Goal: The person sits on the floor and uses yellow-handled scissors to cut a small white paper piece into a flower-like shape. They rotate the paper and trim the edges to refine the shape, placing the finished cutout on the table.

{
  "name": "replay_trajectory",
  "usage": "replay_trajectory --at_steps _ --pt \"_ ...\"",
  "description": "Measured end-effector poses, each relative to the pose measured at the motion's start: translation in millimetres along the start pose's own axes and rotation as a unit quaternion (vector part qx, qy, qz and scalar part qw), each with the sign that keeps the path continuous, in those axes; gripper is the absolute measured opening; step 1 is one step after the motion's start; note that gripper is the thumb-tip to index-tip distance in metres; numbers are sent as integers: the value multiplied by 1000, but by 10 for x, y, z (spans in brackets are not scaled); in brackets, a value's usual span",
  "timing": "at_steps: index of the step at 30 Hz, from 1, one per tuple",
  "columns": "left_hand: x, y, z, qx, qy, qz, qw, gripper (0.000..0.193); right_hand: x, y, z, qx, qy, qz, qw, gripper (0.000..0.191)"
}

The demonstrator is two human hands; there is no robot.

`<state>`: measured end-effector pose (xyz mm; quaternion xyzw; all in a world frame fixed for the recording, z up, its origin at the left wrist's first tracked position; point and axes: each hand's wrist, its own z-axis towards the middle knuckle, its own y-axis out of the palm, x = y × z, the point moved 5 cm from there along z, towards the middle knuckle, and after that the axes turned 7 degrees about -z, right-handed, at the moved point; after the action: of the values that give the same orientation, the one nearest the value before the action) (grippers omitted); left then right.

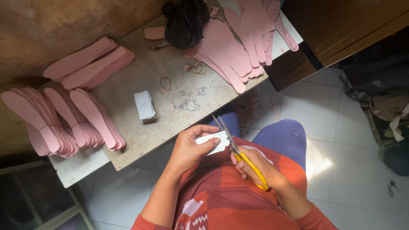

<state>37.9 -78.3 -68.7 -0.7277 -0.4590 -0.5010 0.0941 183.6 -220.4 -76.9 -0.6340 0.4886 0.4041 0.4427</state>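
Red cloth of my shirt (221,200) fills the bottom of the view from my head, with my blue-trousered knees (281,136) beyond it over the white floor tiles (341,170). Just above my lap, my left hand (189,149) pinches a small white card (215,141) with a scalloped edge, thumb on top and fingers curled beneath, clamped tight on it. My right hand (255,168) is closed around the yellow handles of a pair of scissors (238,151); the blades stand a little apart, pointing away from me, and meet the right edge of the card.

Further out is a worn wooden table (170,85). Near its middle sits a small stack of white cards (145,106), well apart from my hands. A rubber band (165,82) lies just beside that stack. On the left side lie bundles of pink sole-shaped cut-outs (64,119), fanned and overlapping, with two more stacks (89,64) behind them. At the far right end more pink cut-outs (238,42) spread in a loose heap, partly hanging over the table edge. A black plastic bag (185,21) sits beside that heap, touching it. A dark wooden cupboard (341,25) stands at the upper right.
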Motion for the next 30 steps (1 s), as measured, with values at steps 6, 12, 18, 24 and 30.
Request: replay_trajectory --at_steps 6,12,18,24,30 --pt "76 89 50 74 117 -145 980 67 168 56 20 30 33 101 994 73" --pt "-67 605 25 62 125 -366 920 71 177 44 86 119 1 172 978 73" --pt "-219 712 137 91 93 -227 965 36 201 71 53 140 -5 128 982 78" --pt "-234 720 125 92 82 -202 972 20 203 6 16 129 -56 69 988 82" --pt "-185 701 121 80 86 -229 966 24 267 14 0 113 -35 97 988 84"
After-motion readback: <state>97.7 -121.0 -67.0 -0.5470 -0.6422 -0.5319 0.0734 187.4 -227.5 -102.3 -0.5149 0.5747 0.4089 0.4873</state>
